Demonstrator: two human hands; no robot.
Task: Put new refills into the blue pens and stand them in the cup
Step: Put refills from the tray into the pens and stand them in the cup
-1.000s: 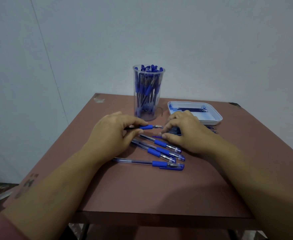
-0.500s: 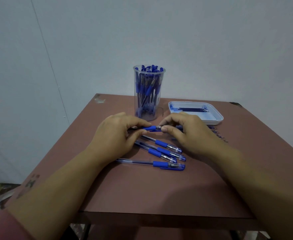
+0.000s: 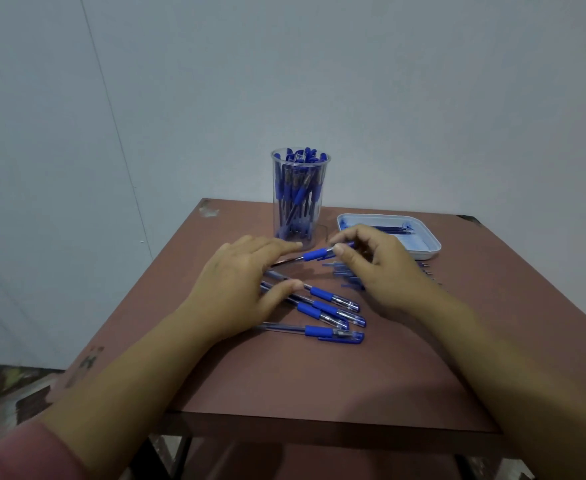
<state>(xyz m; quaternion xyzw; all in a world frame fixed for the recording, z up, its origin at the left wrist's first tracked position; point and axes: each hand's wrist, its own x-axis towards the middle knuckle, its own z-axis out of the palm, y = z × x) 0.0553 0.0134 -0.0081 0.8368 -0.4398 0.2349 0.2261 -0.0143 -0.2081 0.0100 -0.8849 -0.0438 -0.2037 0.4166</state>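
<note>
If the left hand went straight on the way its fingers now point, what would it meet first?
Most likely the base of the tall clear plastic cup. The left hand points away and rightward, and its index fingertip is just short of the cup. Depth is hard to judge from this view.

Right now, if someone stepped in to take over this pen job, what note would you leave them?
Left hand: fingers lie over the back of the held pen; grip hidden.
Right hand: pinches that pen's front end.
Cup: upright at the back, crowded with pens.
Tray: right of the cup, refills inside.
Done: many pens stand in the cup.
To do: finish the held pen, then the loose pens lying on the table.
</note>
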